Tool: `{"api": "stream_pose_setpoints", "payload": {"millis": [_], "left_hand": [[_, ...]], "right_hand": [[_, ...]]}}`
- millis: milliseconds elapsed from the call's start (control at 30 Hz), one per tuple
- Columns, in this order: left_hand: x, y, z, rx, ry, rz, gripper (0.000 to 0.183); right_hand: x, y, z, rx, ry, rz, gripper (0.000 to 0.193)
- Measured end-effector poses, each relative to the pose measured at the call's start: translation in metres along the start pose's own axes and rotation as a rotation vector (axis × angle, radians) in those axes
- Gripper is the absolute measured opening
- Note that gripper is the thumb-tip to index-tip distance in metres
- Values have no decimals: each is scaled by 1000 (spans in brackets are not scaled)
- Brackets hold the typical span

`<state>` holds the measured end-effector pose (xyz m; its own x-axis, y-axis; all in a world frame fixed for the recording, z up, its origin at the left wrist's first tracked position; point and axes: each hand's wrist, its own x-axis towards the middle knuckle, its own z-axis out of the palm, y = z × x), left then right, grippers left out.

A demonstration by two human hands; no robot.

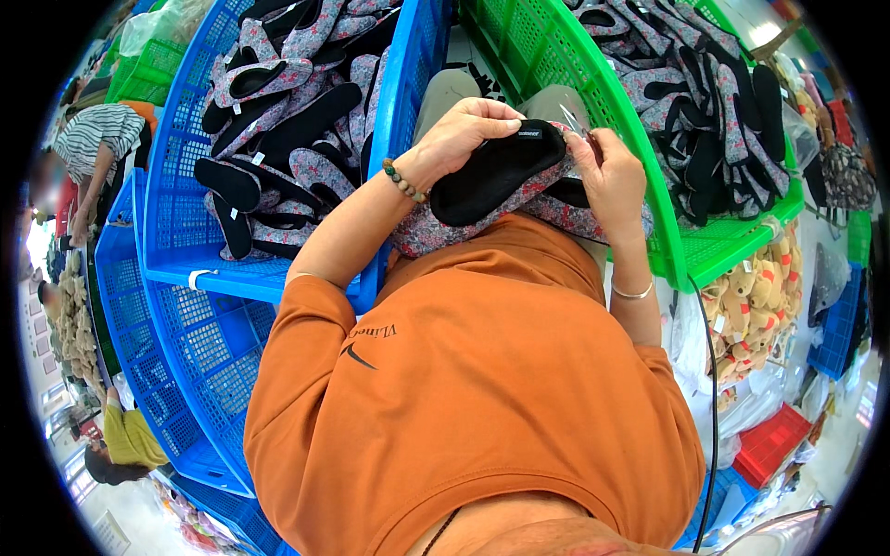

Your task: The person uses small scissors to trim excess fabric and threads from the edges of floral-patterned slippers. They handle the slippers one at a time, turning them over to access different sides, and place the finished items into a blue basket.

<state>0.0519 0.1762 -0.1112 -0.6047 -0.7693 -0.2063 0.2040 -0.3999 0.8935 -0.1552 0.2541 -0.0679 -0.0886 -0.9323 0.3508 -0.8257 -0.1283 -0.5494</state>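
Observation:
A slipper point(491, 176) with a black lining and grey-pink floral outside lies sole-down across my lap, its opening toward me. My left hand point(468, 134) pinches its edge beside a small black label point(529, 134). Closed around small scissors point(575, 119), my right hand point(607, 176) is at the slipper's right edge, with the metal blades pointing away from me. Part of the scissors is hidden by the fingers. Beneath and to the right, a second floral slipper point(593, 213) rests on my lap, partly covered by the first one and my right hand.
To my left stands a blue crate point(236, 275) heaped with similar slippers; a green crate point(714, 259) on the right holds more. Further blue crates point(199, 361) are stacked at the near left. Tan plush items point(756, 296) lie beyond the green crate. Other people work at far left.

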Motion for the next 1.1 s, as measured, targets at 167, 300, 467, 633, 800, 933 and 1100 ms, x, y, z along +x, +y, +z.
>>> {"api": "stream_pose_setpoints", "payload": {"millis": [167, 300, 467, 633, 800, 933, 1100], "left_hand": [[-6, 13, 12, 45, 30, 54, 15], [-8, 10, 14, 76, 64, 82, 15], [3, -6, 8, 195, 64, 152, 14], [-2, -4, 20, 235, 151, 88, 14], [-2, 0, 18, 205, 61, 67, 15], [-1, -1, 16, 183, 62, 68, 15], [-1, 3, 15, 39, 78, 75, 13]], "right_hand": [[6, 40, 12, 469, -115, 162, 35], [3, -3, -6, 261, 137, -121, 40], [18, -14, -2, 172, 71, -410, 20], [25, -15, 14, 38, -12, -438, 10], [43, 8, 21, 107, 202, -137, 19], [31, 7, 2, 228, 33, -47, 29], [24, 7, 5, 263, -11, -219, 33]]}}
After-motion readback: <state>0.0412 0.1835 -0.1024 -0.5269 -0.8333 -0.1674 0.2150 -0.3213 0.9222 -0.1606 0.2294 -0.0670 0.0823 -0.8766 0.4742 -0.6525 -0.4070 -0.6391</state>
